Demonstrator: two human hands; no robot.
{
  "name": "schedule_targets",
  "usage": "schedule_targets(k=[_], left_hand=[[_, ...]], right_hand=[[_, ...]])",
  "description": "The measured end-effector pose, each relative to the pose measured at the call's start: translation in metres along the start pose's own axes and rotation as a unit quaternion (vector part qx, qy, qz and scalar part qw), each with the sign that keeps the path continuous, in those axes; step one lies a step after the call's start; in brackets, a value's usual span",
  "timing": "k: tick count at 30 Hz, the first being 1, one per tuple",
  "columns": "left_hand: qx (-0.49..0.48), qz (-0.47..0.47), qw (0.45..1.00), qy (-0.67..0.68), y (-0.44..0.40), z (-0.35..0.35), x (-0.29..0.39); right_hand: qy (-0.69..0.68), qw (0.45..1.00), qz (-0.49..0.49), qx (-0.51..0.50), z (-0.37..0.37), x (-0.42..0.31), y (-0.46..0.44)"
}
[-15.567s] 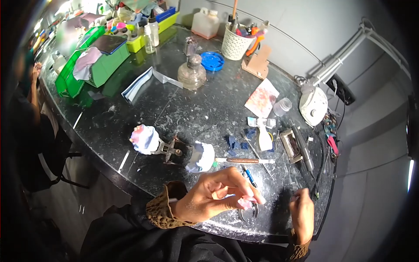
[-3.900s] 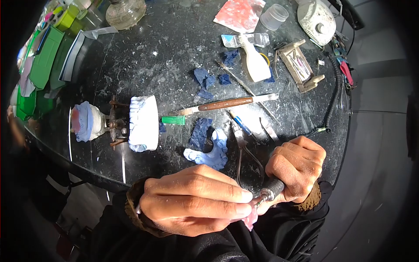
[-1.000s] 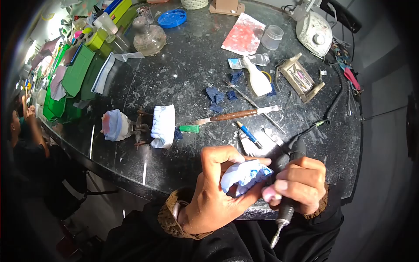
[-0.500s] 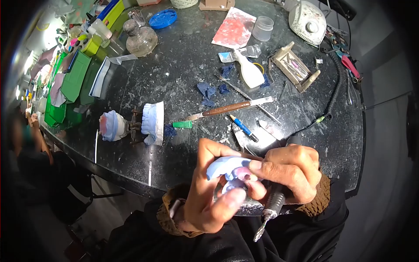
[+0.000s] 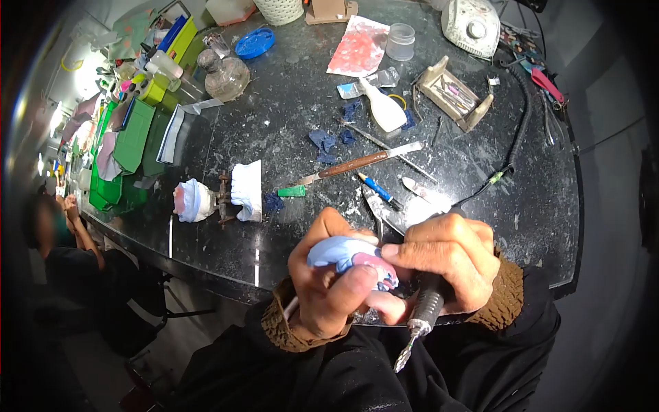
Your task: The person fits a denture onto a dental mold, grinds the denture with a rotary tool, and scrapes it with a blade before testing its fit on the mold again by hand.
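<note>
My left hand (image 5: 317, 292) is closed around a light-blue dental cast (image 5: 336, 251), its thumb pressed near a pink denture piece (image 5: 373, 262) at the cast's right side. Part of the cast is hidden by the fingers. In my right hand (image 5: 456, 257) is a dark rotary handpiece (image 5: 428, 303), which slants down toward my lap. A fluted metal bur (image 5: 405, 356) sticks out of its lower end, clear of the cast. Fingertips of the right hand touch or nearly touch the cast and pink piece; exact contact cannot be made out.
Hinged dental casts (image 5: 247, 193) lie on the dark bench, left of my hands. Beyond my hands are a wooden-handled knife (image 5: 360, 163), a blue pencil (image 5: 379, 189), a white bottle (image 5: 386, 111) and a wooden tool box (image 5: 449, 93). Another person (image 5: 75, 240) sits at far left.
The cast has turned in my left hand and shifted slightly left, showing more of the pink piece. My left thumb has come up onto it. The handpiece stays in my right hand; the view has shifted slightly.
</note>
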State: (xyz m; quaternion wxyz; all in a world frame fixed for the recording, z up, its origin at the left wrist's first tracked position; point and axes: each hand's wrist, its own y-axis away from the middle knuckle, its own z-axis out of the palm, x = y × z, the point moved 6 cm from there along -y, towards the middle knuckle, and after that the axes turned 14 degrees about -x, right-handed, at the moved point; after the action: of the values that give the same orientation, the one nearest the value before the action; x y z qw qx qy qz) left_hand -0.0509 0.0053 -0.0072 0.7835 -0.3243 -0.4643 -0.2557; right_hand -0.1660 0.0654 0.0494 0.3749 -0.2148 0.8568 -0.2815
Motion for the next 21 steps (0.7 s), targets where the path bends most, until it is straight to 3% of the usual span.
schedule_targets(k=[1, 6, 11, 13, 18, 21], left_hand=[[-0.004, 0.035, 0.999, 0.013, -0.004, 0.002, 0.000], [-0.035, 0.007, 0.997, 0.064, -0.005, 0.000, 0.000], [-0.055, 0.039, 0.997, -0.023, -0.007, 0.000, 0.004], [-0.038, 0.009, 0.999, 0.036, -0.001, -0.004, 0.003], [0.027, 0.117, 0.993, -0.022, 0.001, -0.007, 0.017], [0.000, 0.152, 0.988, 0.005, 0.004, -0.008, 0.017]], right_hand=[[0.003, 1.000, 0.003, 0.003, 0.001, 0.001, 0.000], [0.040, 0.999, -0.003, -0.003, 0.004, 0.004, 0.003], [0.038, 0.999, -0.002, -0.032, 0.004, 0.003, 0.005], [0.019, 1.000, 0.002, -0.024, 0.003, 0.002, 0.002], [-0.113, 0.991, 0.021, -0.075, 0.001, -0.002, -0.011], [-0.150, 0.983, 0.037, -0.096, 0.003, -0.006, -0.013]])
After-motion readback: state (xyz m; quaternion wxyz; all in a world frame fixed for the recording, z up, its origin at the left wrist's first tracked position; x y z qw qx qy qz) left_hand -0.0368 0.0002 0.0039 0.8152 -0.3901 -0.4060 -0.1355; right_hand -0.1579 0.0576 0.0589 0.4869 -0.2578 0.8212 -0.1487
